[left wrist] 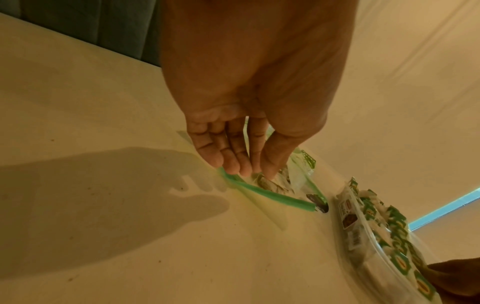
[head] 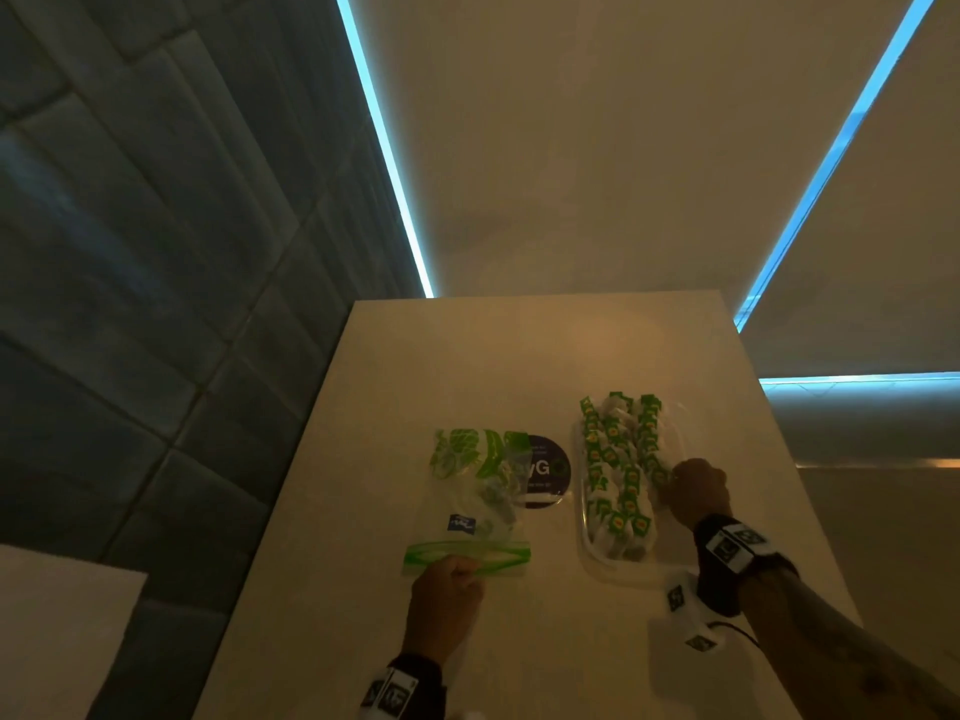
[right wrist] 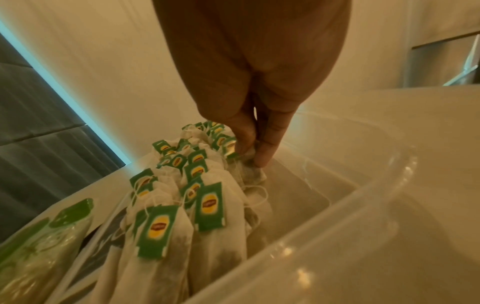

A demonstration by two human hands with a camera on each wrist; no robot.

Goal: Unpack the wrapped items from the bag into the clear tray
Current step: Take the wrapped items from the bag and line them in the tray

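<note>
the right hand [right wrist: 255, 142] pinches a tea bag [right wrist: 250, 162] low inside the clear tray [right wrist: 337, 218], beside the packed rows; best to release it snug against them, tag up; the left hand [left wrist: 233, 156] pinches the bag [head: 475, 491] by its green zip edge on the tabletop [head: 322, 589]; a few tea bags seem left inside.

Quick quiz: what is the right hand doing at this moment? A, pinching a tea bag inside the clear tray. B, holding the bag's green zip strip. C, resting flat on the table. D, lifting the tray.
A: the right hand pinches a tea bag down inside the clear tray, beside the rows already there.
</note>
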